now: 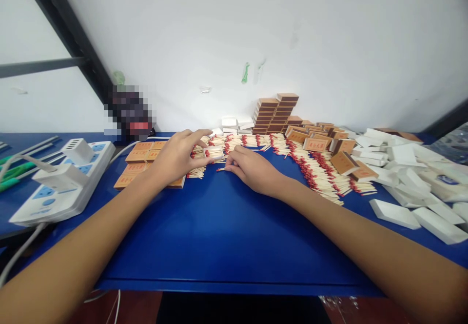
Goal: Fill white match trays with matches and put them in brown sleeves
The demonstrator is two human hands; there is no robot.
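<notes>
My left hand (179, 154) is closed around a small white matchbox tray (214, 152) with some matches in it. To its right, my right hand (252, 169) pinches a match (221, 169), whose red head points left just above the blue tabletop. Loose red-tipped matches (270, 143) lie in a long row behind both hands and curve forward at the right. Beneath and beside my left wrist are several orange matchboxes (133, 173), partly hidden by the arm.
Matchboxes stand in a tall stack (270, 114) by the wall, with more tumbled matchbox covers (315, 143) beside them. White trays (405, 168) are heaped at the right. A power strip (78, 192) with plugs and cables lies at the left of the blue table (219, 241).
</notes>
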